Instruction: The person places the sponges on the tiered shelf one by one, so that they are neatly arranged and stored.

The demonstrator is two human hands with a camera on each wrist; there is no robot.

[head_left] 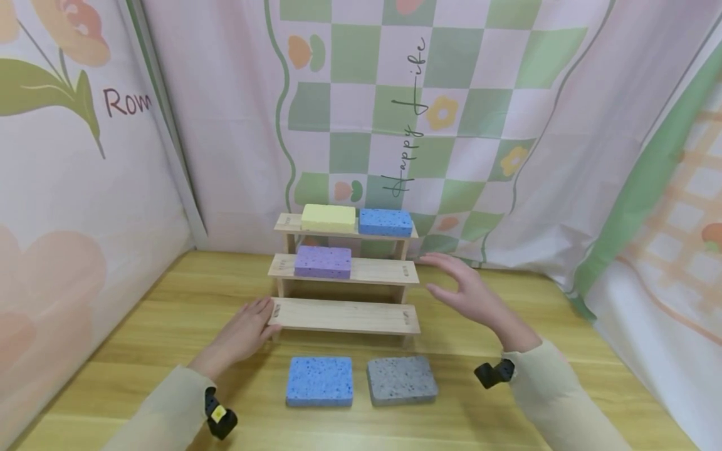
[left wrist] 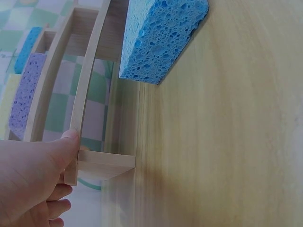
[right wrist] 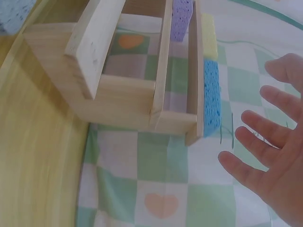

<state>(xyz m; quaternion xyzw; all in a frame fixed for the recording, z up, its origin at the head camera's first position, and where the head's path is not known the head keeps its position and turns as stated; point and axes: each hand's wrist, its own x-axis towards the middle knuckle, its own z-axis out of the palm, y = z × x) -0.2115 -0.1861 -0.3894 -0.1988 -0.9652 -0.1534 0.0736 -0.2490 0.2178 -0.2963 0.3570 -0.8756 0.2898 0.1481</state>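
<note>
A three-step wooden display stand (head_left: 344, 315) stands on the table. My left hand (head_left: 242, 329) holds the left end of its lowest step, the thumb at the front edge in the left wrist view. My right hand (head_left: 468, 294) is held in the air to the right of the stand, fingers spread and nothing in them. On the top step sit a yellow sponge (head_left: 328, 218) and a blue sponge (head_left: 385, 222); a purple sponge (head_left: 323, 262) sits on the middle step, left of centre. In front of the stand lie another blue sponge (head_left: 319, 381) and a grey sponge (head_left: 402, 379).
The wood-grain table (head_left: 479, 407) extends to both sides of the stand. Behind it hangs a green-and-white checked curtain (head_left: 383, 156), with more printed cloth (head_left: 84, 207) on the left and right. A small black camera is strapped to each wrist.
</note>
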